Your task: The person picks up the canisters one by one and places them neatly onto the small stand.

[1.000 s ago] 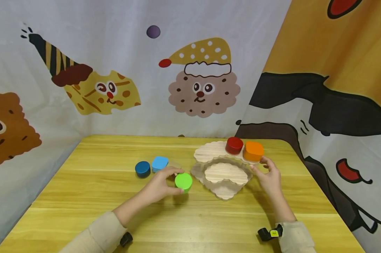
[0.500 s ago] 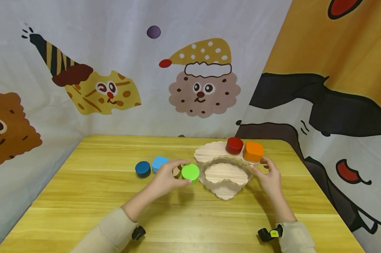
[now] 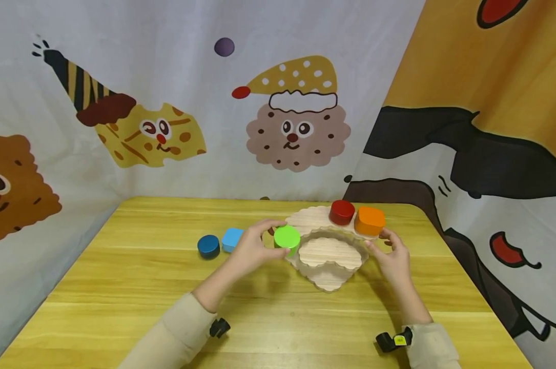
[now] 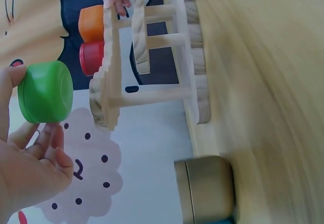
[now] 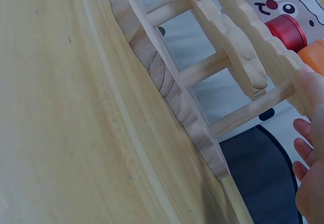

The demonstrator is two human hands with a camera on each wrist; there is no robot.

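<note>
My left hand (image 3: 252, 250) pinches a green rounded tin (image 3: 287, 238) between thumb and fingers, raised at the left end of a tiered wooden stand (image 3: 330, 252). In the left wrist view the green tin (image 4: 46, 92) is level with the stand's top tier (image 4: 112, 67), apart from it. My right hand (image 3: 392, 256) grips the right end of that tier, its thumb on the edge in the right wrist view. On the top tier stand a red round tin (image 3: 342, 212) and an orange squarish tin (image 3: 370, 221) side by side.
Left of the stand, a dark blue round tin (image 3: 208, 247) and a light blue squarish tin (image 3: 231, 239) stand on the wooden table (image 3: 278, 328). A gold tin (image 4: 206, 188) beside them shows in the left wrist view. A printed curtain (image 3: 167, 61) hangs behind the table.
My left hand has carried the green tin up, away from me and to the right, from beside the stand to its top tier's left end. The right hand has stayed in place.
</note>
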